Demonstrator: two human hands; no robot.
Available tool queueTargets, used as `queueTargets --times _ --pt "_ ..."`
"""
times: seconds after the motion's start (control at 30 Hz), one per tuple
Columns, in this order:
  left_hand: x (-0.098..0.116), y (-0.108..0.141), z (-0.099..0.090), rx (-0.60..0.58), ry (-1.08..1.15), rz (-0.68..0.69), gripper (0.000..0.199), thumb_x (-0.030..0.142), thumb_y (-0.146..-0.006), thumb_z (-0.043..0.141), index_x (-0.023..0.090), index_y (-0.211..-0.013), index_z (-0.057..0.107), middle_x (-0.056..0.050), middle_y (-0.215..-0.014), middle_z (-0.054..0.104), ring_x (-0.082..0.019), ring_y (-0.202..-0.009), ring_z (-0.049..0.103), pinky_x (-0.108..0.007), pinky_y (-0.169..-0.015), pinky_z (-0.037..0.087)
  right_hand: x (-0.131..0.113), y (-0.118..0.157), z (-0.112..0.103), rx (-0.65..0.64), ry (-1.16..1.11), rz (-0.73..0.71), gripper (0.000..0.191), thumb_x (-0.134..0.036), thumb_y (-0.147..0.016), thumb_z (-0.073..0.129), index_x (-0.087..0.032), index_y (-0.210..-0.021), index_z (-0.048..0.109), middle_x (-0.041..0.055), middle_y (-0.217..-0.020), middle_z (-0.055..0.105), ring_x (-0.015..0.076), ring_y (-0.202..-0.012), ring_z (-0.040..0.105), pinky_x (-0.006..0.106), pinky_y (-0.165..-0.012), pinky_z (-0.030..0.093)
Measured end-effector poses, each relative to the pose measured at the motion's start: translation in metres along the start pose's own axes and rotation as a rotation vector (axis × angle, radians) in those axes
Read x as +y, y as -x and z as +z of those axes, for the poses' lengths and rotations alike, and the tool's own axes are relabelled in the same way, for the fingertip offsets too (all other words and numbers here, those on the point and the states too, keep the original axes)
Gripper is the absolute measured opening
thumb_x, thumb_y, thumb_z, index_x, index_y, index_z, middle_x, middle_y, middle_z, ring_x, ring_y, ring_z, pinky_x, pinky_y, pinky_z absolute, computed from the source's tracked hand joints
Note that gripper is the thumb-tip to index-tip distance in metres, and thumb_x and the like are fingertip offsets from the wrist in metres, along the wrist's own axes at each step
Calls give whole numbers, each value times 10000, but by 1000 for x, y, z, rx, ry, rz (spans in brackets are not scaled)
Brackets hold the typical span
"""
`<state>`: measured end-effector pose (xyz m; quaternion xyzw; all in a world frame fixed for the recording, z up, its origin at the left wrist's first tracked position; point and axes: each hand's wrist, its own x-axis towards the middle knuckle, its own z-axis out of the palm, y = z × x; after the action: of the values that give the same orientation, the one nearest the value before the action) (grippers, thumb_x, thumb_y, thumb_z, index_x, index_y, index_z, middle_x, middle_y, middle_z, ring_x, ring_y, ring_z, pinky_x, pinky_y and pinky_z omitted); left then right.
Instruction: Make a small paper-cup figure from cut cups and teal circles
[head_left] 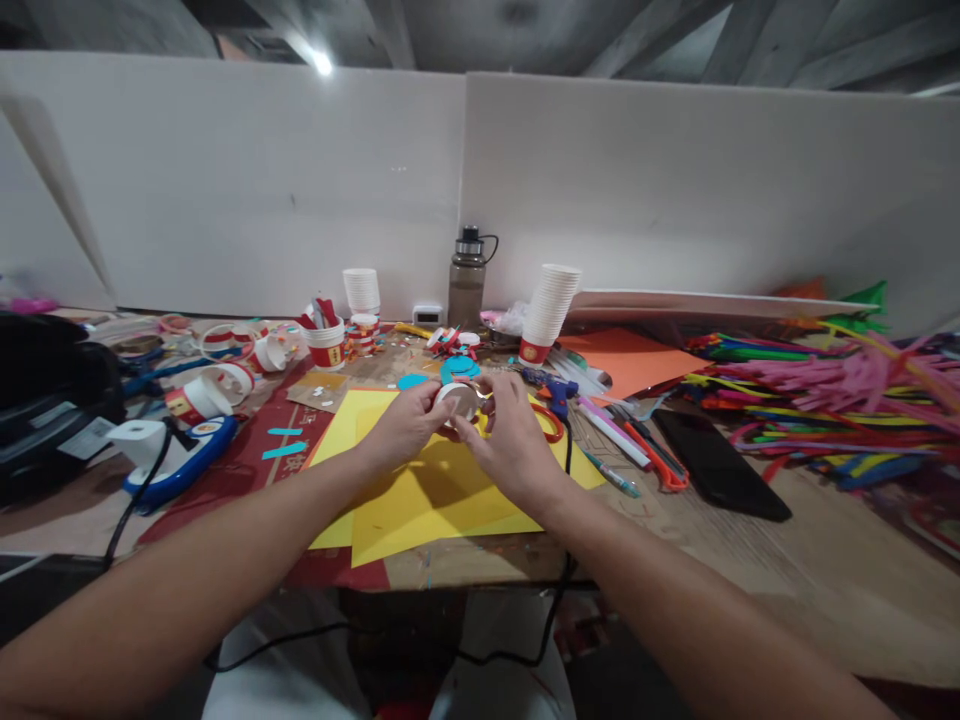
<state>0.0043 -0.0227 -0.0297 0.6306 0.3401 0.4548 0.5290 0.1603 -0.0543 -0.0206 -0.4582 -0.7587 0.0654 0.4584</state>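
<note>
A small round piece with a white rim (454, 402), likely part of a paper cup, is held between both hands above yellow sheets (427, 500). My left hand (409, 425) grips its left side, with the thumb across its face. On the right side, the bent fingers of my right hand (510, 435) touch its edge. Just behind the hands lie blue round cutouts (459, 368). An orange-handled pair of scissors (553, 424) rests beside my right hand, partly hidden by it.
A glue gun (556, 388) with a black cord, pens (615, 435) and a phone (720, 465) lie to the right, before colourful pipe cleaners (840, 375). Stacked paper cups (551, 310) and a bottle (466, 280) stand behind. Cut cups (199, 398) and a blue-white device (180, 460) are left.
</note>
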Motion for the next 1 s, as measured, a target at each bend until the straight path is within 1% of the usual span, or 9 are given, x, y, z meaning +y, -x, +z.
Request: queueTargets --times 0.07,0.13,0.23,0.37,0.43,0.53,0.8,0.9,1.0 --pt "3 0 -3 -49 -13 35 345 437 -803 640 140 -971 587 -50 -885 649 -153 -768 636 -289 -661 567 1 -2 -5 38 0 1 368 -181 -814 635 -180 -1160 511 133 -1133 510 235 -979 555 398 -783 513" --pt "4 0 -4 -74 -22 74 334 403 -815 643 151 -1022 576 -48 -922 644 -144 -785 628 -278 -673 565 2 -3 -10 31 -3 -35 315 -152 -830 608 -197 -1138 558 112 -1100 544 222 -960 561 384 -788 506" --pt "4 1 -4 -78 -17 108 311 360 -826 647 157 -1046 560 -44 -939 643 -121 -773 618 -249 -690 546 3 -5 -14 -3 -13 -105 188 -137 -858 583 -208 -1027 625 82 -1003 610 208 -913 572 363 -783 496" --pt "3 1 -4 -100 16 76 265 355 -819 658 153 -979 596 -36 -912 643 -130 -780 628 -279 -729 558 6 -6 -14 66 35 -160 71 -161 -871 594 -210 -881 644 63 -881 651 210 -873 585 360 -781 483" --pt "3 2 -4 -93 36 59 249 359 -809 667 153 -940 617 -28 -885 639 -135 -778 631 -300 -741 573 7 -6 -14 93 43 -178 71 -163 -869 602 -216 -858 647 56 -874 663 207 -873 597 350 -776 484" --pt "5 3 -4 -76 50 33 268 375 -798 677 156 -950 647 -34 -892 642 -147 -789 624 -322 -715 597 9 -5 -13 113 53 -192 63 -180 -873 604 -210 -859 658 62 -887 673 201 -858 613 331 -745 492" --pt "4 4 -6 -81 59 4 292 382 -799 679 145 -970 685 -58 -943 664 -152 -807 623 -339 -726 618 10 -7 -14 91 117 -213 92 -205 -885 595 -201 -835 672 62 -867 675 190 -828 618 324 -740 483" --pt "3 -1 -13 -51 48 12 313 387 -801 675 145 -999 688 -64 -961 673 -146 -790 634 -333 -728 620 10 -13 -24 75 52 -189 81 -240 -888 605 -205 -892 678 55 -883 681 177 -807 612 317 -730 483" --pt "6 -9 -27 55 43 61 321 356 -781 690 125 -1004 682 -86 -1006 678 -167 -847 647 -318 -719 621 16 -22 -37 191 -2 -99 103 -253 -888 597 -191 -879 679 48 -854 682 156 -731 595 305 -692 482"
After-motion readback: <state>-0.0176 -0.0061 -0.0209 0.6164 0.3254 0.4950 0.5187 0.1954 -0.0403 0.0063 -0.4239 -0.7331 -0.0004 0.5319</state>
